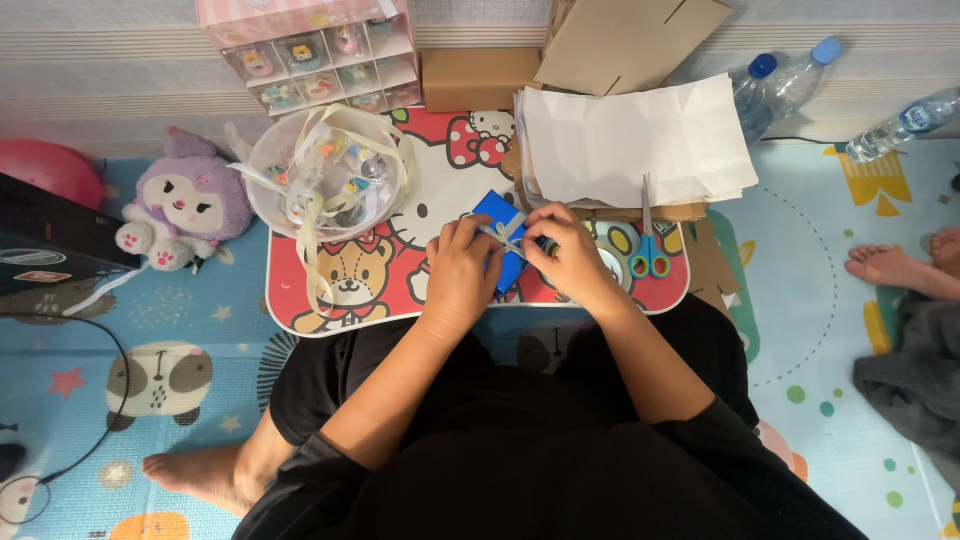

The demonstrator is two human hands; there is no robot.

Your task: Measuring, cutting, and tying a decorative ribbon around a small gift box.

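Pinching a pale ribbon (505, 240) over the blue box (497, 215), both hands' fingers (470, 232) curl inward, wrists raised

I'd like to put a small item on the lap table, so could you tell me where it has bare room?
The lap table is bare at the front left, between the plastic bowl and the left hand, and in the middle strip between bowl and paper stack. It is crowded around the blue box under both hands, and at the scissors beside the right hand.
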